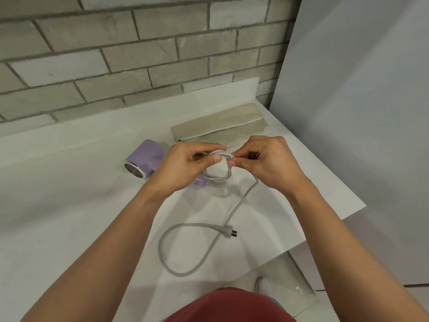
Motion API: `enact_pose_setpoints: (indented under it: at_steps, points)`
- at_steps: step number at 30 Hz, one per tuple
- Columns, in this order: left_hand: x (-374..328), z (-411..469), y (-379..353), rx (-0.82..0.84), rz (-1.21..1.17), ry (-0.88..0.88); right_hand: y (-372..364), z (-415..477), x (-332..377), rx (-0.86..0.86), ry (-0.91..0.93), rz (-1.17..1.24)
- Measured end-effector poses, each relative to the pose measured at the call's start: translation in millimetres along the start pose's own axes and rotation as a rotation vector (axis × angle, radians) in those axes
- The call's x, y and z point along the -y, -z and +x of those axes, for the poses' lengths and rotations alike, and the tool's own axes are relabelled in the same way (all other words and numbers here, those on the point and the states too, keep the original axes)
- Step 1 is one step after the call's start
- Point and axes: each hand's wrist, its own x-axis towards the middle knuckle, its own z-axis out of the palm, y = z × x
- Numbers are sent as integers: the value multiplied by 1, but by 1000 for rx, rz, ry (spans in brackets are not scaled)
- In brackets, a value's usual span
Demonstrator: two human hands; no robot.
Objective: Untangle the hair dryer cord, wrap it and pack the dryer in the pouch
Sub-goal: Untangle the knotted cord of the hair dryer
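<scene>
Cord [218, 175] coils are pinched between the left hand [185, 163] and right hand [262, 159] above the purple dryer [144, 159], apparently to keep loops tidy, while its plug [228, 231] trails near and the pouch [218, 126] waits farther back.

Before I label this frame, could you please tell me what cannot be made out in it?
Head view only:
- Handle of the hair dryer: mostly hidden behind the left hand.
- Crossings of the cord: pinched between left hand and right hand; any remaining knot unclear.
- Zip of the pouch: too small to tell open or shut.
</scene>
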Motion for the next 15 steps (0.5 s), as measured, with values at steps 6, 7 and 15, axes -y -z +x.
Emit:
enact_pose_setpoints:
  at_steps: [6,7,15]
  points:
    - [6,1,3,99,-64,75,-5,-3,-6,-131,21,-13]
    - [9,0,1,80,-108,95,-4,-3,-5,-152,-2,33]
    - [14,1,-5,-138,-182,54,0,1,2,-44,69,-20]
